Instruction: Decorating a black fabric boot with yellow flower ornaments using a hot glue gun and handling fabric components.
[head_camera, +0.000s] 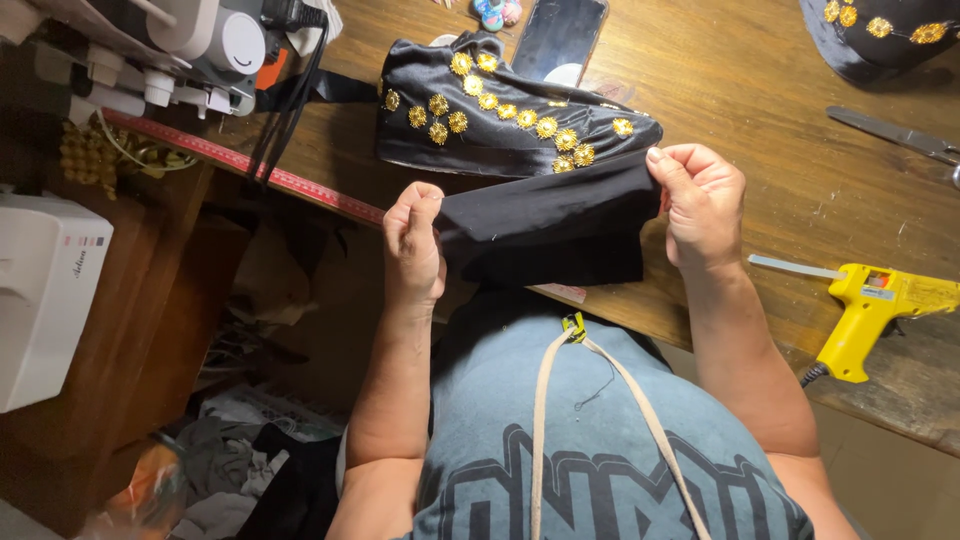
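Wooden worktable (760, 180) lies beyond both hands' fingers, left hand (414, 245) and right hand (704, 205) pinching black fabric (550, 225); its far edge hidden.

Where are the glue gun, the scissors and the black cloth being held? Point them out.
yellow glue gun (885, 297), head view, on its body.
scissors (893, 133), head view, on a blade.
black cloth (560, 225), head view, on its middle, between both hands.

a yellow plastic glue gun (878, 305) was laid on the worn wooden table (780, 150), near its front edge. a pair of steel scissors (895, 134) was seen further back. a dark flat phone (558, 38) was placed beyond a black satin piece studded with gold flowers (500, 120). a red measuring tape (240, 165) was stretched along the table's edge, and a white machine (45, 300) was set lower down on the left.
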